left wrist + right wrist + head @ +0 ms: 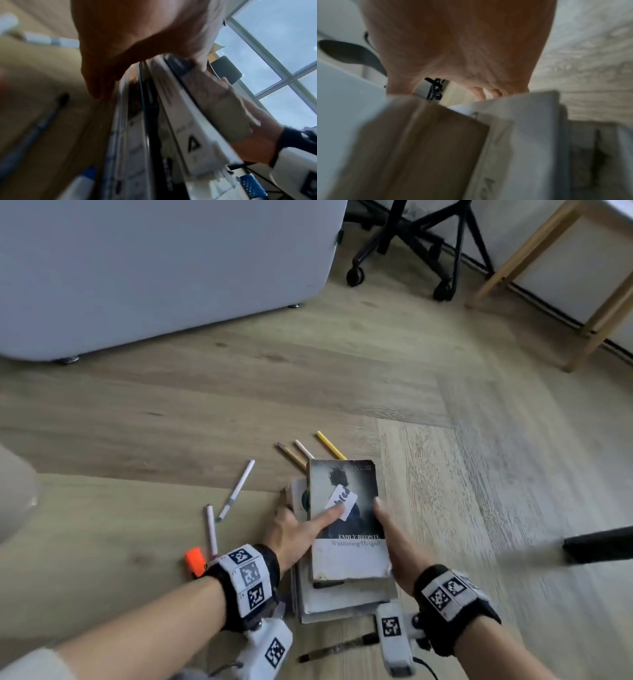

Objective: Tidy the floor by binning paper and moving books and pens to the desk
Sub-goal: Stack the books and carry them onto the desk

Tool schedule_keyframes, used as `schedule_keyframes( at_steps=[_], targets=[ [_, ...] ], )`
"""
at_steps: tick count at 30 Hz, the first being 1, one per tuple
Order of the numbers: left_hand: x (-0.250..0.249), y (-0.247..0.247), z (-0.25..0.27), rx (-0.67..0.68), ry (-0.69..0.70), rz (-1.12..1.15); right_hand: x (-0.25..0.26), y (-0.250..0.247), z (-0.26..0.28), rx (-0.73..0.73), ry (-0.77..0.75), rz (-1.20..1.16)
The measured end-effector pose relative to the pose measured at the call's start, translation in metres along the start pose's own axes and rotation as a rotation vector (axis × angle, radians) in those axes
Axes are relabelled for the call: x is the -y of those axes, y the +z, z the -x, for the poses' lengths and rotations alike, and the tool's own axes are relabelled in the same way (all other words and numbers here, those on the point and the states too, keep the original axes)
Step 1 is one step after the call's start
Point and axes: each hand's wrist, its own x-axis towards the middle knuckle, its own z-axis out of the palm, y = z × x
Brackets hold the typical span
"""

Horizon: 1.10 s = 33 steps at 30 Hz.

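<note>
A stack of books (342,594) lies on the wooden floor, topped by a dark paperback (346,518) titled Wuthering Heights. My left hand (298,529) grips the stack's left side, thumb flat on the cover. On the right side my right hand (387,529) holds the stack, thumb along the paperback's edge. The blurred left wrist view shows the books' edges (154,121) between my left palm (128,40) and my right hand (231,108). In the right wrist view the page edges (419,148) sit below the palm (462,47). The fingers under the books are hidden.
Pens and pencils lie around the stack: two white pens (236,491), an orange highlighter (195,559), three pencils (303,450) behind, a black pen (337,648) in front. A grey sofa (154,268), an office chair base (411,244) and wooden desk legs (599,302) stand beyond.
</note>
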Motion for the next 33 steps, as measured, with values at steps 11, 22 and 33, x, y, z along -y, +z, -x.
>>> schedule_keyframes(
  at_steps=[11,22,33],
  targets=[
    [-0.014,-0.029,-0.01,0.285,-0.001,0.393,0.018,0.01,-0.021,0.095,0.059,-0.186],
    [-0.111,-0.107,0.059,0.237,0.353,0.352,0.099,0.031,0.02,0.142,-0.082,-0.083],
    [-0.244,-0.202,0.212,0.115,0.395,0.448,0.272,0.1,0.125,0.215,-0.025,-0.065]
  ],
)
